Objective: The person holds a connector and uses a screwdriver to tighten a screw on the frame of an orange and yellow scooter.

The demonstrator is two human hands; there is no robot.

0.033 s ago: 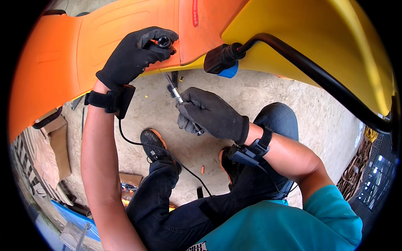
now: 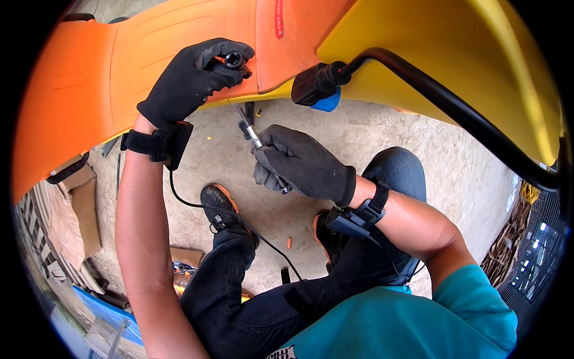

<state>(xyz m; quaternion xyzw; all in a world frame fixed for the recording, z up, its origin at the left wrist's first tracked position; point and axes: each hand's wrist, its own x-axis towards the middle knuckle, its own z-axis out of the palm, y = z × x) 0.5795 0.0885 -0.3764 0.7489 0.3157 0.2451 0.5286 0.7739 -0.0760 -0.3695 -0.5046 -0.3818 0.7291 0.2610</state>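
Observation:
My left hand, in a black work glove, rests by the lower edge of the orange panel. Its fingers curl round a short black cylindrical part with an open, socket-like end facing up. Lower and to the right, my gloved right hand is closed on a slim silver pen-like tool. The thin tip of that tool points up and left, close under the panel's yellow lower edge; whether it touches cannot be made out. Its other end sticks out below my fingers.
A black plug-like connector with a blue part hangs by the yellow panel, and a thick black cable arches from it to the right. Cardboard lies at left. A thin cord runs from my left wrist across my legs.

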